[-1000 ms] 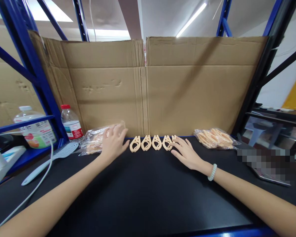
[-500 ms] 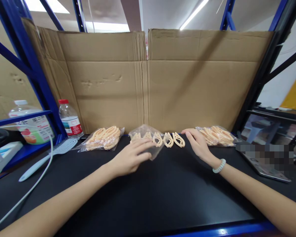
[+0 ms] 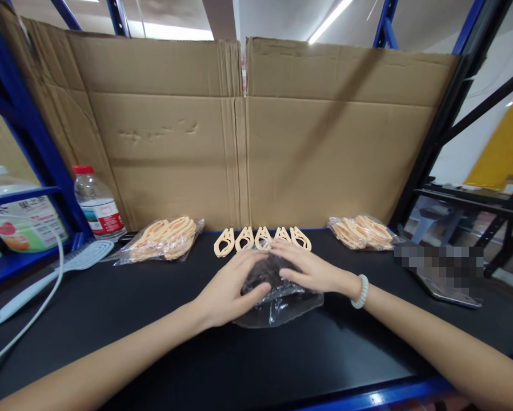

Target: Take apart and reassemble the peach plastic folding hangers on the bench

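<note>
L hand (image 3: 228, 288) + R hand (image 3: 308, 271) on clear bag (image 3: 282, 308), nr clips (image 3: 263, 240)

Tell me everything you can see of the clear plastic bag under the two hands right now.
The clear plastic bag is thin, glossy film, crumpled, with white glints on its folds. The black table top shows through it, and it looks empty. It lies on the table just in front of the row of five peach-coloured clips. The left hand curls over its left end, and whether it has a grip cannot be told. The right hand lies open on top.
</note>
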